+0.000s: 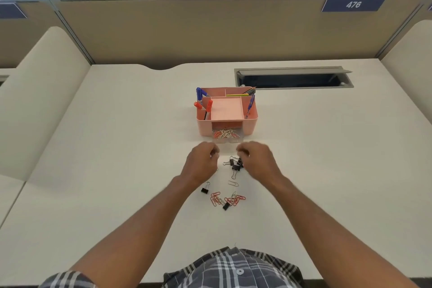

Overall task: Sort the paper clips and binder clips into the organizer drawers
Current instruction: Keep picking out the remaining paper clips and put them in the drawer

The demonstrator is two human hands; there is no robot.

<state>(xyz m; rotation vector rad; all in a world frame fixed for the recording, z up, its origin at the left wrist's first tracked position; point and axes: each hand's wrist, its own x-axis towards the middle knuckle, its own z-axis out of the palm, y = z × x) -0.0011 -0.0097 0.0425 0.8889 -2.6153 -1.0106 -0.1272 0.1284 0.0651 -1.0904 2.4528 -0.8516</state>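
Across pale bench (117, 147), black binder clips (235, 164) just beside curled right hand (256, 159), left hand (202, 162) likewise curled, grip unclear, open drawer (226, 135) straight ahead.

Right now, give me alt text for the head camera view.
Two hands, left and right, hover over loose clips on a desk. Beyond them, a pink organizer's open drawer holds paper clips.
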